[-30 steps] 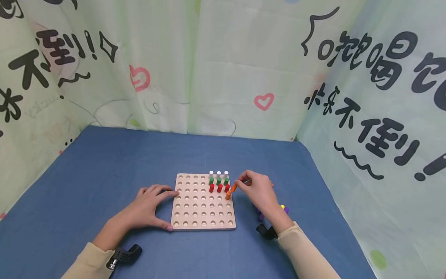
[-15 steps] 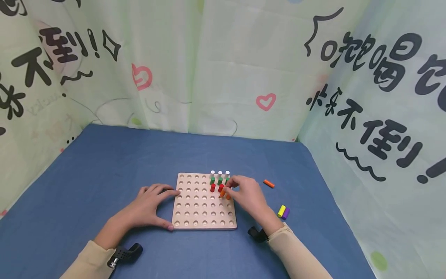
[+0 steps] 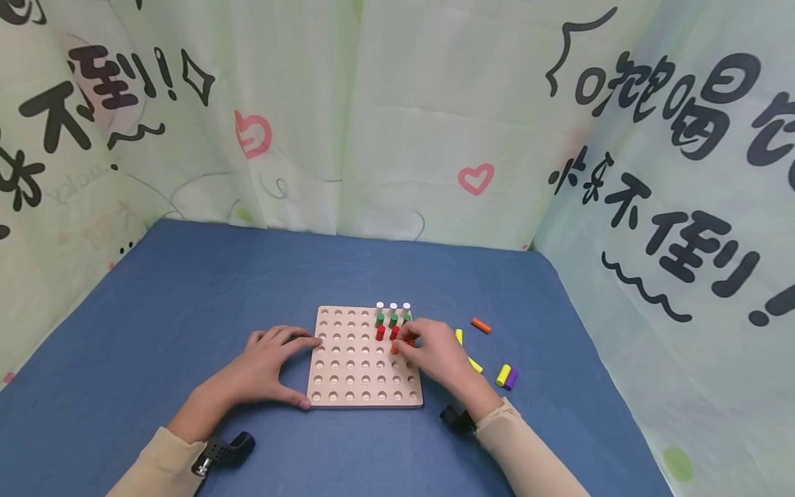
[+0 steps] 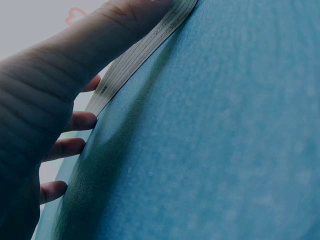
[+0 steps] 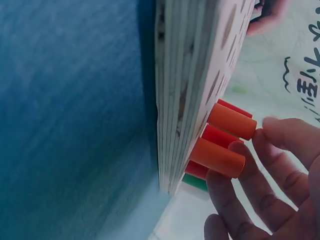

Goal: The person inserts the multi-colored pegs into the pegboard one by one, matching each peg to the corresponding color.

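Note:
A pale wooden board point(image 3: 357, 371) with rows of round holes lies in the middle of the head view. My left hand point(image 3: 273, 369) spreads along its left edge, thumb at the near corner and index finger farther up the side. With thumb and index fingertips, my right hand point(image 3: 435, 352) pinches the outer end of an orange peg point(image 5: 232, 121) standing in a hole. Another orange peg point(image 5: 218, 157) stands beside it, partly covered by the hand in the head view. Behind them rise red pegs point(image 3: 380, 333), green pegs point(image 3: 380, 320) and white pegs point(image 3: 379, 308).
Right of the board, a loose orange peg point(image 3: 481, 326) lies on the blue cloth point(image 3: 248, 276). Nearer, a yellow peg point(image 3: 503, 375) touches a purple peg point(image 3: 511, 379). More yellow pegs point(image 3: 475, 365) show beside the right hand. A printed curtain point(image 3: 404, 138) encloses the table.
My right hand has brought the orange peg from the board's right edge leftward and down into the hole beside the other orange peg. The left hand has stayed at the board's edge.

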`<state>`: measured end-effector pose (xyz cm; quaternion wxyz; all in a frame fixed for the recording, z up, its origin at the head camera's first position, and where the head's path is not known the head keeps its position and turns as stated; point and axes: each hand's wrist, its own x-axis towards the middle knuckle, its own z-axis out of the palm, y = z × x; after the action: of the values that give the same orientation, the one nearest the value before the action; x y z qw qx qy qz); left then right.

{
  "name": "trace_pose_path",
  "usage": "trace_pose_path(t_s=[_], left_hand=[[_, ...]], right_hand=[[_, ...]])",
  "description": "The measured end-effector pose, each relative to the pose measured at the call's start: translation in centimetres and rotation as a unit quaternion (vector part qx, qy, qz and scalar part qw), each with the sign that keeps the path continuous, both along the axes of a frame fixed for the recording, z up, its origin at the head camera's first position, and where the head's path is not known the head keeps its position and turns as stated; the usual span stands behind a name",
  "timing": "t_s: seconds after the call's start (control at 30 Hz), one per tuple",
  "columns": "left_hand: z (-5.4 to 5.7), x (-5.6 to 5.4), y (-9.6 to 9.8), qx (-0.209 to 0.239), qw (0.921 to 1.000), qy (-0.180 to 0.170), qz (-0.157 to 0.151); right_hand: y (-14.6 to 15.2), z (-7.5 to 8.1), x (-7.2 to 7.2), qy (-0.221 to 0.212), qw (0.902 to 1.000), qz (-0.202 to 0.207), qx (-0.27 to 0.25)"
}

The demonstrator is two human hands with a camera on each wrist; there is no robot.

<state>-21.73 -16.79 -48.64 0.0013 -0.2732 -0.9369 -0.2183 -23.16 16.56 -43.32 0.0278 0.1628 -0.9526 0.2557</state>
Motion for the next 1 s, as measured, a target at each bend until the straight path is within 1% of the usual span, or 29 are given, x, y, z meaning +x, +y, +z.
trace_pose_path(t_s=[0.13,0.37,0.47,0.57,0.67,0.8,0.9,1.0], left_hand=[[0.1,-0.1,0.1,0.0,1.0,0.0,-0.001],[0.1,0.0,0.1,-0.005,1.0,0.0,-0.002],[0.0,0.0,0.1,-0.004,1.0,0.004,0.0],[-0.1,0.0,0.0,-0.002,1.0,0.005,0.003],[-0.1,-0.1,-0.1,-0.002,1.0,0.005,0.005],[-0.2,-0.1,0.0,-0.003,1.0,0.004,0.002],[-0.3,-0.1,0.0,-0.003,1.0,0.004,0.0],[-0.2,-0.1,0.0,-0.001,1.0,0.004,0.001]], right_hand=[[0.3,0.0,0.0,0.013,0.9998,0.009,0.01],[1.1,0.3,-0.1,0.025,0.999,-0.021,0.031],[1.7,0.4,-0.4,0.041,0.9976,-0.031,0.046],[2.3,0.5,-0.9,0.047,0.9965,-0.034,0.059],[3.0,0.6,-1.4,0.045,0.9956,-0.034,0.075],[4.4,0.7,-2.1,0.032,0.9933,-0.041,0.104],[5.7,0.6,-2.6,0.015,0.9916,-0.048,0.119],[6.9,0.5,-3.2,-0.004,0.9911,-0.049,0.124]])
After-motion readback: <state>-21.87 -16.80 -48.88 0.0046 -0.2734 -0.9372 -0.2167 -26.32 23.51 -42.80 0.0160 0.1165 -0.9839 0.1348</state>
